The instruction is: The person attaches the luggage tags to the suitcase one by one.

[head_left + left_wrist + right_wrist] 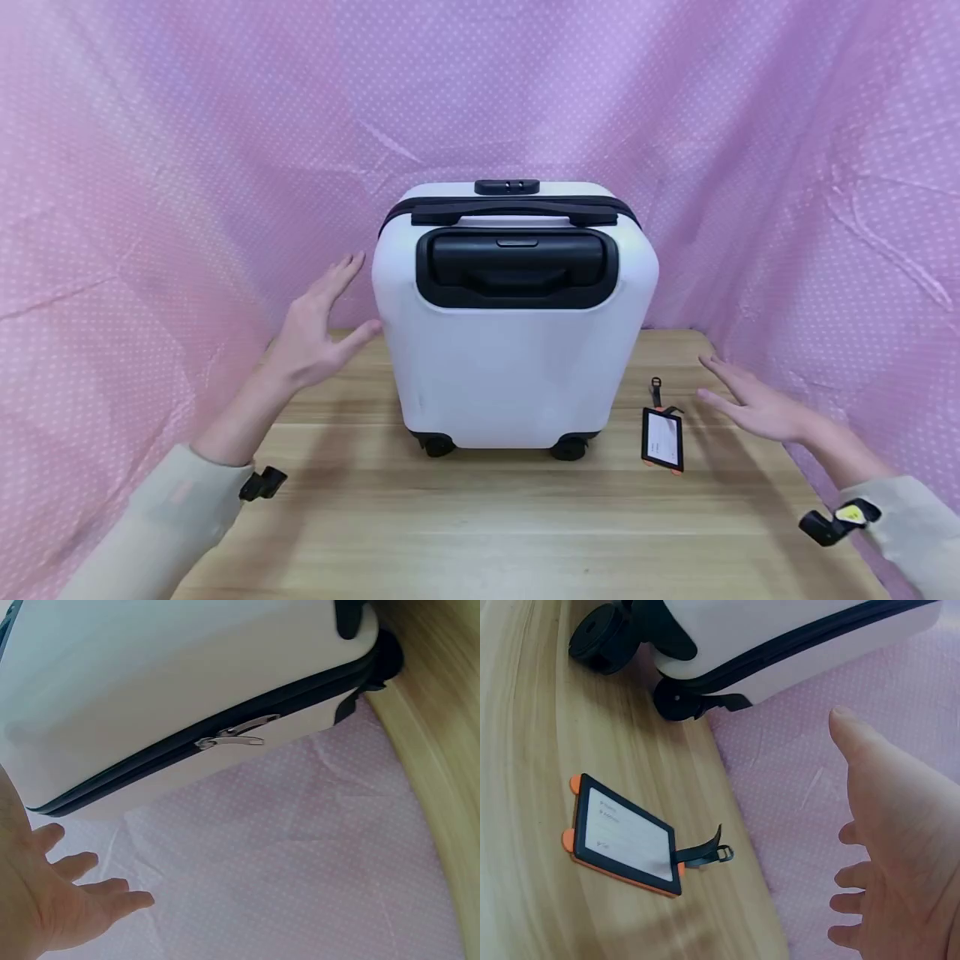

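Observation:
A white suitcase [517, 367] stands upright on the wooden table, its black telescoping handle [517, 258] pushed down into its recess. Above that, a black carry handle [513, 212] spans the top edge. My left hand [311, 329] hovers by the suitcase's left side, fingers spread and holding nothing. Two zipper pulls [232, 739] hang on that side in the left wrist view. To the right lies a luggage tag [663, 437] with a black frame, orange corners, a white card and a short black strap [701, 853]. My right hand [757, 404] is held just right of it, fingers extended, gripping nothing.
A combination lock [507, 187] sits on the suitcase top. Black wheels [570, 447] support it on the wooden table [480, 525]. Pink dotted cloth [300, 125] hangs behind and along both sides, close to the table's edges.

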Available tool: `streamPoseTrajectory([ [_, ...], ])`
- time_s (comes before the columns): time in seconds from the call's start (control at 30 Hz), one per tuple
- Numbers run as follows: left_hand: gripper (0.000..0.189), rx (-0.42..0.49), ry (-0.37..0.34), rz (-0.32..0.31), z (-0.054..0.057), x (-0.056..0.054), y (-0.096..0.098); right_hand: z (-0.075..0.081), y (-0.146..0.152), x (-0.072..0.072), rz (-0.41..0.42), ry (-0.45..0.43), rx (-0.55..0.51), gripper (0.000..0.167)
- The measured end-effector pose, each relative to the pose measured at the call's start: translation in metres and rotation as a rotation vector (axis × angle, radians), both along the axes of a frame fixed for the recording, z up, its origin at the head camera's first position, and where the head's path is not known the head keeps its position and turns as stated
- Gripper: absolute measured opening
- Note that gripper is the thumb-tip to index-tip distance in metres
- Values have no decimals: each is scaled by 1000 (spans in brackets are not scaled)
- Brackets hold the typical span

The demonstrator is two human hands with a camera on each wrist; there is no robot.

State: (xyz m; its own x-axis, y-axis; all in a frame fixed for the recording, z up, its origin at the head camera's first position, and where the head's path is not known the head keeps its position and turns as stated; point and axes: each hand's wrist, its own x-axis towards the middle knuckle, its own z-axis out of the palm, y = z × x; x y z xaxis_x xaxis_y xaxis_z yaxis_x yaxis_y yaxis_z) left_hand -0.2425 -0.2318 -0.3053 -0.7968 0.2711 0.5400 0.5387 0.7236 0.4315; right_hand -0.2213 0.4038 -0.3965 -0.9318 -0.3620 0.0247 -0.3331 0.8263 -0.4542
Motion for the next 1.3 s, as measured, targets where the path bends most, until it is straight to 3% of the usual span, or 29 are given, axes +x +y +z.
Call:
streamPoseTrajectory([
  [0.27, 84, 82, 154, -39, 18, -7, 9, -12, 3, -3, -4, 9, 9, 76],
  [0.57, 87, 148, 253, -111, 39, -13, 29, -37, 6, -5, -18, 12, 15, 75],
  [0.73, 94, 162, 304, -137, 49, -15, 41, -49, 5, -8, 28, 57, -2, 80],
  [1.03, 85, 176, 362, -176, 54, -18, 56, -66, 9, -12, 99, 115, -60, 65],
  [1.3, 72, 183, 348, -176, 56, -19, 62, -80, 7, -20, 63, 128, -39, 55],
])
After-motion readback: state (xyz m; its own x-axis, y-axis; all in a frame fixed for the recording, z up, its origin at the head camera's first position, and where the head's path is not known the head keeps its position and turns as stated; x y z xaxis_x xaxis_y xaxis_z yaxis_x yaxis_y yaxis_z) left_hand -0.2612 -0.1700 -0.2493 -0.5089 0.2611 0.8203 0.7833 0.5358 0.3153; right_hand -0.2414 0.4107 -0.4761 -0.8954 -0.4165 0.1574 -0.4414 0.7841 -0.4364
